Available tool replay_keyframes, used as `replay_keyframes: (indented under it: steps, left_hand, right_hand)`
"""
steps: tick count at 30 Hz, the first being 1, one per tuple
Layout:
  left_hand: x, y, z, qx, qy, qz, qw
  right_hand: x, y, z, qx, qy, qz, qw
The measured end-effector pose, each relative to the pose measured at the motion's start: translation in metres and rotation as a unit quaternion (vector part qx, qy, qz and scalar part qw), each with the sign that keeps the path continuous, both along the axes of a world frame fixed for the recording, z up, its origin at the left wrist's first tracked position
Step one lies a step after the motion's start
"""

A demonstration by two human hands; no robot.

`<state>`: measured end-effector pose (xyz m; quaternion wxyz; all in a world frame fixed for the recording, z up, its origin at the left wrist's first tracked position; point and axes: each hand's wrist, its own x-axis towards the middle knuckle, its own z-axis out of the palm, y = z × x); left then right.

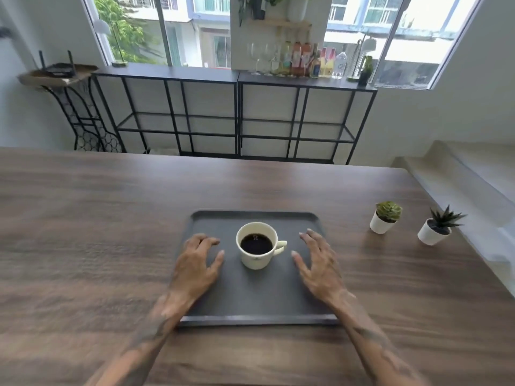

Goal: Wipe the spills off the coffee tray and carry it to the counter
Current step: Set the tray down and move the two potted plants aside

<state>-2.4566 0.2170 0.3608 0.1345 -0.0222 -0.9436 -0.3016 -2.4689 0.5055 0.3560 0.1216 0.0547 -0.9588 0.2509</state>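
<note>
A dark grey rectangular tray [256, 305] lies on the brown wooden table [97, 218], near its front edge. A cream cup [257, 259] full of black coffee stands upright in the tray's middle, handle to the right. My left hand [196, 264] hovers over the tray's left side, fingers spread, holding nothing. My right hand [319, 263] is over the tray's right side, also spread and empty. Both hands flank the cup without touching it. I see no spill and no cloth.
Two small potted plants [386, 217] [439, 225] in white pots stand on the table to the right. Beyond the table a black metal shelf unit [234, 76] under the window carries bottles and glasses [301, 59]. A small side stand [58, 76] is at left.
</note>
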Motion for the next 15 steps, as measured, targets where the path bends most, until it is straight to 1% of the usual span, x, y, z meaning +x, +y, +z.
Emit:
replay_keyframes:
  steps: [2,4,5,10,15]
  left_hand:
    - [-0.012,0.005,-0.007,-0.065,-0.059,-0.007,0.996]
    - [-0.014,0.011,-0.015,-0.134,-0.095,-0.023,0.986]
    - [-0.012,0.013,-0.017,-0.155,-0.105,-0.029,0.982]
    - [-0.002,0.011,-0.026,-0.176,-0.127,-0.028,0.976]
    - [-0.004,0.009,-0.028,-0.192,-0.137,-0.029,0.971]
  right_hand:
    - [-0.006,-0.005,-0.007,0.040,-0.062,0.000,0.997]
    - [-0.008,-0.006,-0.012,0.074,-0.090,-0.002,0.993]
    - [-0.007,-0.007,-0.014,0.082,-0.099,-0.004,0.992]
    - [0.000,-0.012,-0.015,0.109,-0.116,-0.022,0.987]
    - [0.002,-0.016,-0.016,0.111,-0.116,-0.035,0.986]
